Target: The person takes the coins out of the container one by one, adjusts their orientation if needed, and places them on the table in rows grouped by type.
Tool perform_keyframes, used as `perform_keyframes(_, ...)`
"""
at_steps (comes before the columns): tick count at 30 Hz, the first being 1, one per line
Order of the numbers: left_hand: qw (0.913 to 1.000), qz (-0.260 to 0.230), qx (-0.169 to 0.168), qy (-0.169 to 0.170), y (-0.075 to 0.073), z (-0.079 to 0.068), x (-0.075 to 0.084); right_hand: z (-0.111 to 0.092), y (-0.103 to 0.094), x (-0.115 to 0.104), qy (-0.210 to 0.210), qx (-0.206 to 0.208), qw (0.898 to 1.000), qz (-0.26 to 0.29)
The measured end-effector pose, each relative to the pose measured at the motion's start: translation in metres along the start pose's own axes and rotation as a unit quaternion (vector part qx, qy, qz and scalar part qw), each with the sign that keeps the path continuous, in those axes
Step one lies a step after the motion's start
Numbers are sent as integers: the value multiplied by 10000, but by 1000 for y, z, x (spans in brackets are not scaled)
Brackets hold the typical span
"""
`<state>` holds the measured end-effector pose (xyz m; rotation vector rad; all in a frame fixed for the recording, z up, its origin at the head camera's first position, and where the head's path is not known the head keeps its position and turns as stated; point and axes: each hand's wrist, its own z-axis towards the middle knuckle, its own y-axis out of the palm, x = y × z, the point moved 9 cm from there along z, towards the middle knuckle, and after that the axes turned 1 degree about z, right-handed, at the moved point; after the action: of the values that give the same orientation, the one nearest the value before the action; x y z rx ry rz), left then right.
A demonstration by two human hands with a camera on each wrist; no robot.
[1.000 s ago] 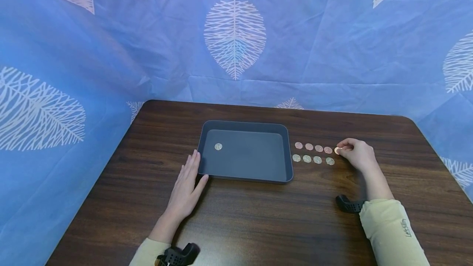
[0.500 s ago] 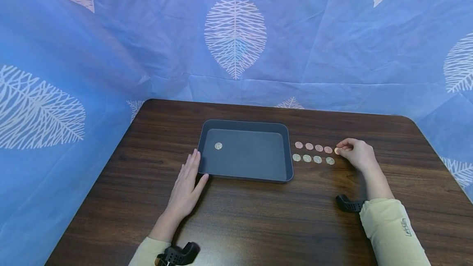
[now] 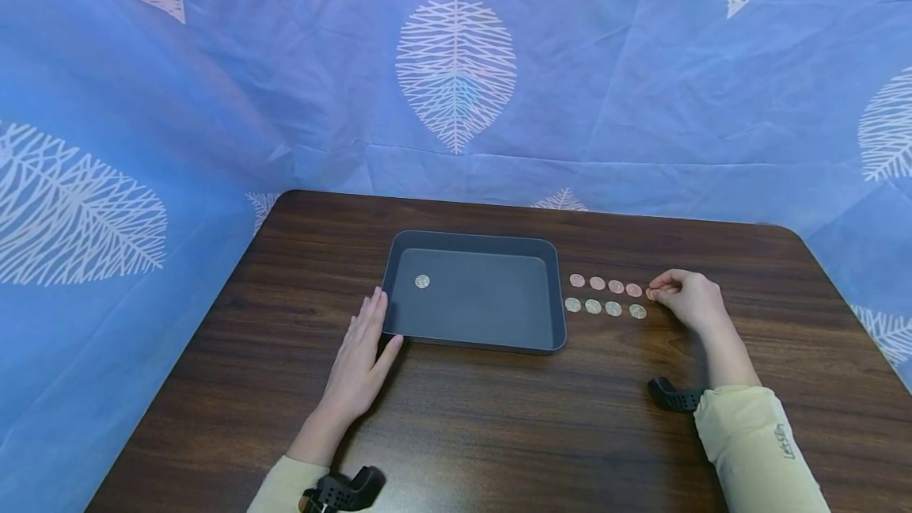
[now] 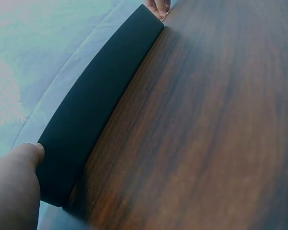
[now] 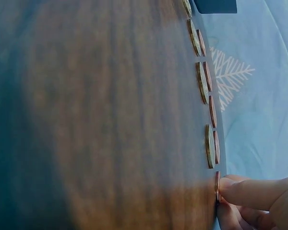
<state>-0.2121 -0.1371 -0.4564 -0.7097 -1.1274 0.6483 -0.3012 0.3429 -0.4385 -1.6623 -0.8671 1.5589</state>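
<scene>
My right hand (image 3: 689,301) pinches a copper-coloured coin (image 5: 218,187) between thumb and fingers, at the right end of the back row. That coin is mostly hidden by the fingertips in the head view. Left of it lie several copper-coloured coins (image 3: 616,286) in a line. A front row of several pale gold coins (image 3: 613,308) runs parallel to them. My left hand (image 3: 359,366) lies with straight fingers against the near left corner of a dark grey tray (image 3: 477,345); its thumb touches the tray's front wall in the left wrist view. One silvery coin (image 3: 423,282) sits inside the tray, towards the left.
Everything stands on a dark wood-grain table (image 3: 513,426) with rounded back corners. A blue cloth (image 3: 321,62) with white leaf prints hangs behind and beside it. The coin rows begin close to the tray's right wall.
The right hand's fingertips shift very slightly at the end coin, which shows less than before. The left hand, tray and other coins stay put.
</scene>
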Motion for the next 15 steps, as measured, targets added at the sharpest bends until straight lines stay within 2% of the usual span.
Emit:
perform_keyframes(6,10000,17,9,-41,-1,0,-1,-1,-1,-3,-104,160,9998,95)
perform_keyframes(15,9997,-180,-140,-41,2,0,-1,-9,-17,-13,-260,972,9945,296)
